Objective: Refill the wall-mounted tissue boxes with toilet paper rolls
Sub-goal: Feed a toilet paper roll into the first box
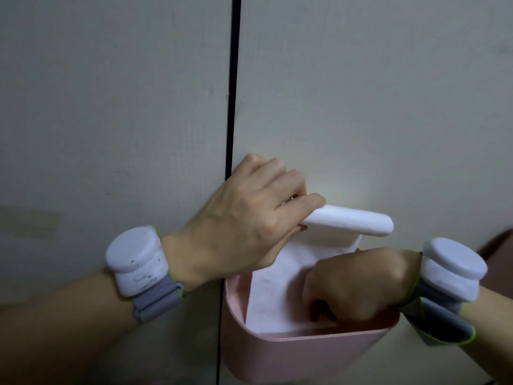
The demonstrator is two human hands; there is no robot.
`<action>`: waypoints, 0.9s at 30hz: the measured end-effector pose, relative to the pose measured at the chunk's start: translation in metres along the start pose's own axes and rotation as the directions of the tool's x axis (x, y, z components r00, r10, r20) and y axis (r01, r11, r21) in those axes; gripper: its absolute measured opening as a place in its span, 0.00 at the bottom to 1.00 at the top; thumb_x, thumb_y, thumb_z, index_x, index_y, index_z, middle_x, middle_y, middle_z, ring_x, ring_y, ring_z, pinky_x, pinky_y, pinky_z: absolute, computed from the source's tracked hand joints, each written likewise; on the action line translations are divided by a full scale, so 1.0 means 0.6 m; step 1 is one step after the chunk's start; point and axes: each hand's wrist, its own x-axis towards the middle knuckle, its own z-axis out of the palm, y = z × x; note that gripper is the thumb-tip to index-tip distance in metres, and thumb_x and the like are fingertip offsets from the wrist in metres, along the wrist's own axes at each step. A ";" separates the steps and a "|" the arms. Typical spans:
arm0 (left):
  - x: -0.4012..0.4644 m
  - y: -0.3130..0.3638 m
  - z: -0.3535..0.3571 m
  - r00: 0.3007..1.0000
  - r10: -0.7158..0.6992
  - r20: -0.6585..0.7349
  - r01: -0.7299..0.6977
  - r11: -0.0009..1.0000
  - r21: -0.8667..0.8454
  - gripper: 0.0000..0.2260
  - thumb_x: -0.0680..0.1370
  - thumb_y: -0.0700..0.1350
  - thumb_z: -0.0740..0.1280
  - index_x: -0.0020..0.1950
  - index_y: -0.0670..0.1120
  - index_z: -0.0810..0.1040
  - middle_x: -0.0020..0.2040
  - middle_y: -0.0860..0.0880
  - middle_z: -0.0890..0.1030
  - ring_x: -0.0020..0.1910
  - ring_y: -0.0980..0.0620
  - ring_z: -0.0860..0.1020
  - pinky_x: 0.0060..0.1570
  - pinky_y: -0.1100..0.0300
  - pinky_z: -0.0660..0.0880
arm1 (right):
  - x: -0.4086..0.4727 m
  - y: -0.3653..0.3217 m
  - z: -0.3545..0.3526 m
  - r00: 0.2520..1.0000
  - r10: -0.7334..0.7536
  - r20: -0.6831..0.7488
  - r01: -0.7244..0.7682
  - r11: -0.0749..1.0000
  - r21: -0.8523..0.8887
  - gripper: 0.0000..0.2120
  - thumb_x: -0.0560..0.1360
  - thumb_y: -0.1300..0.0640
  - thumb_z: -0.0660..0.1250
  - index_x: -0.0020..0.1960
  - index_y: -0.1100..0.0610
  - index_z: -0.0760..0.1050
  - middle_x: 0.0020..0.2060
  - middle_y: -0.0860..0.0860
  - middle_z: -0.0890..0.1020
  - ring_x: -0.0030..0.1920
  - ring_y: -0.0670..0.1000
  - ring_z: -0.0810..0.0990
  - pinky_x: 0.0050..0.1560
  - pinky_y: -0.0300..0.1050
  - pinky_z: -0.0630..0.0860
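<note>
A pink wall-mounted tissue box [305, 354] hangs on a pale panel, open at the top. My left hand [249, 218] grips the left end of a flattened white toilet paper roll [358, 220] held level just above the box. A loose sheet of paper [277, 295] hangs from the roll down into the box. My right hand [358, 284] reaches into the box with fingers curled on the paper's lower part; its fingertips are hidden inside. Both wrists wear white round devices on grey straps.
A dark vertical gap [231, 134] between two pale wall panels runs down just left of the box. A brownish object [497, 245] shows at the right edge.
</note>
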 end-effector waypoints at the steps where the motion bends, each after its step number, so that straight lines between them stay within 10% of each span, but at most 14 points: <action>1: 0.000 0.000 0.000 1.000 0.001 0.000 -0.001 1.000 0.000 0.09 0.77 0.44 0.69 0.54 0.41 0.83 0.42 0.45 0.80 0.39 0.42 0.75 0.41 0.46 0.70 | -0.002 -0.001 -0.002 1.000 -0.012 -0.005 0.012 1.000 0.009 0.11 0.74 0.56 0.62 0.54 0.47 0.79 0.50 0.47 0.82 0.49 0.54 0.81 0.51 0.54 0.81; 12: -0.009 -0.007 -0.010 0.998 0.029 0.060 -0.029 1.000 0.000 0.08 0.76 0.41 0.69 0.54 0.41 0.83 0.41 0.44 0.79 0.38 0.42 0.74 0.41 0.48 0.68 | -0.130 0.001 -0.053 0.873 -0.152 -0.462 0.268 0.943 0.197 0.10 0.78 0.54 0.62 0.55 0.40 0.77 0.46 0.40 0.83 0.46 0.42 0.81 0.46 0.41 0.77; 18: -0.006 -0.006 -0.021 0.992 0.009 0.124 -0.007 1.000 -0.017 0.09 0.77 0.45 0.69 0.52 0.42 0.83 0.41 0.45 0.77 0.38 0.42 0.73 0.40 0.48 0.67 | -0.154 0.036 -0.068 0.594 -0.036 -0.804 0.219 0.969 0.119 0.04 0.74 0.49 0.68 0.48 0.42 0.75 0.41 0.40 0.78 0.42 0.44 0.79 0.40 0.40 0.74; 27: -0.012 -0.001 -0.049 0.960 -0.151 0.235 0.206 0.952 -0.228 0.12 0.74 0.48 0.72 0.54 0.44 0.82 0.43 0.48 0.76 0.40 0.47 0.73 0.41 0.54 0.71 | -0.105 0.024 -0.056 0.675 -0.052 -0.736 0.198 0.973 0.114 0.12 0.74 0.46 0.71 0.51 0.43 0.70 0.36 0.39 0.77 0.37 0.39 0.75 0.35 0.33 0.68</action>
